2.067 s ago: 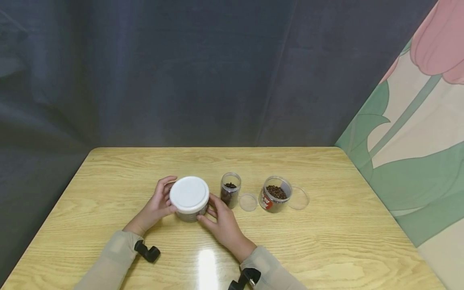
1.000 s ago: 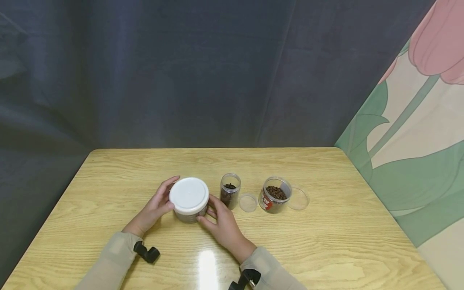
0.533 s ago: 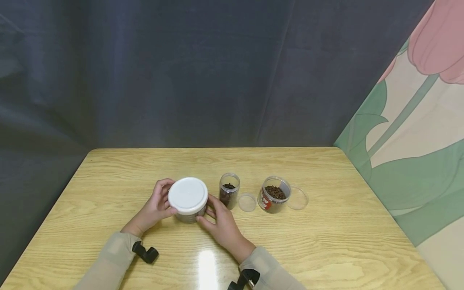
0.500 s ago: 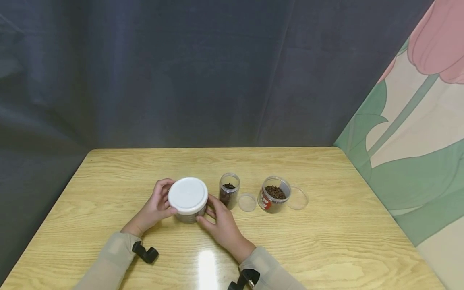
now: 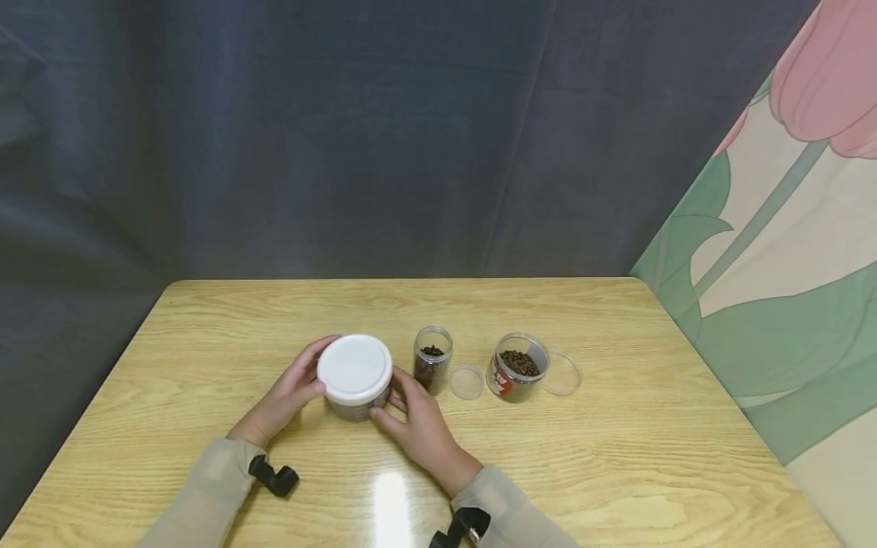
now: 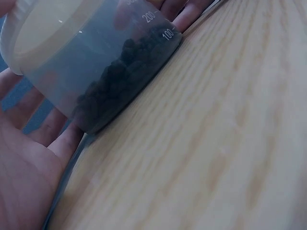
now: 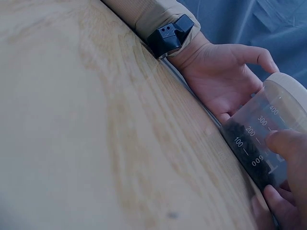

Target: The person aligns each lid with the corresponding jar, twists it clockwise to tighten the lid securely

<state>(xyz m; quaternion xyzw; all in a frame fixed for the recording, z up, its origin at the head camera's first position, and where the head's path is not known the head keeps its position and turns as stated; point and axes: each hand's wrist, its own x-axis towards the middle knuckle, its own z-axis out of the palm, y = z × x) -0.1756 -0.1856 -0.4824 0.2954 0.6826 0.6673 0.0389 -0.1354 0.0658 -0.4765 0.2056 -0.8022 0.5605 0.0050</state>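
Observation:
A clear plastic jar [image 5: 352,412] with a white lid [image 5: 354,370] stands on the table, left of centre. Volume marks run up its wall in the right wrist view, and dark beans [image 6: 122,72] cover its bottom. My right hand [image 5: 426,430] grips the jar's lower right side, thumb in front. On the other side, my left hand [image 5: 284,396] spans the lid, its thumb at the lid's near left edge and its fingers behind. The left palm stays apart from the jar wall in the left wrist view.
Right of my hands stand a narrow clear jar [image 5: 432,373] of dark beans and a wider jar [image 5: 514,388] of brown beans with a red label, both uncovered. Clear discs, a small one [image 5: 467,383] and a larger one [image 5: 566,373], lie beside them. A dark curtain [image 5: 411,152] hangs behind the table [image 5: 617,457].
My left thumb and fingers have shifted back and forth round the lid's edge; the fingers now reach farther behind it. My right hand and the jar have stayed in place.

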